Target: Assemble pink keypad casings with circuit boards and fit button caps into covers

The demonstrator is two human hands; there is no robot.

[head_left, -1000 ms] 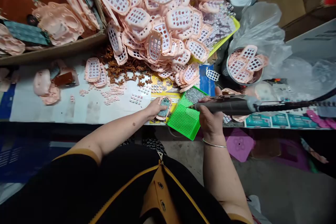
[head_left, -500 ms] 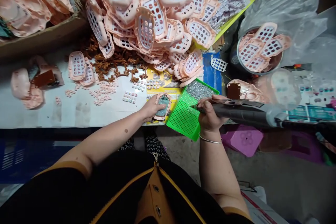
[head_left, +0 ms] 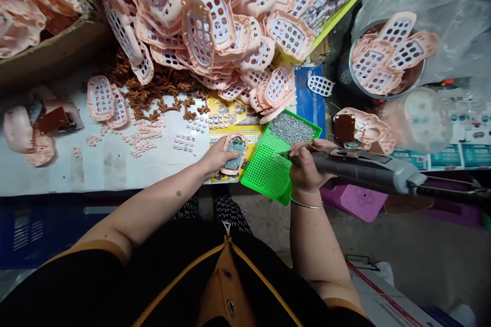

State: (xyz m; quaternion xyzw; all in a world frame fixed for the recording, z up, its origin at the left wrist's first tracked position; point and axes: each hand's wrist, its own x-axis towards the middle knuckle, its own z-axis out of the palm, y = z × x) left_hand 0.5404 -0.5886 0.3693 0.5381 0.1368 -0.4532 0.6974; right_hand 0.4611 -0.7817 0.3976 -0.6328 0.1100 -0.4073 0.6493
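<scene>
My left hand [head_left: 215, 158] presses down on a pink plastic shell with a teal circuit board [head_left: 233, 154] lying on a yellow sheet at the bench's front edge. My right hand [head_left: 307, 166] is wrapped round a dark grey electric screwdriver [head_left: 360, 167], whose tip points left over a green perforated tray [head_left: 268, 171]. Small silver screws [head_left: 291, 127] fill the tray's far corner. A silver bangle circles my right wrist.
A big heap of pink keypad shells [head_left: 218, 20] covers the back of the bench. Brown rubber bits [head_left: 153, 97] and small loose buttons [head_left: 146, 135] lie left of the sheet. A round tin [head_left: 387, 56] of shells stands right; a cardboard box [head_left: 49, 46] stands left.
The view has shifted forward and down, so the heap looms larger. Both hands keep their grips; the screwdriver tip stays over the green tray.
</scene>
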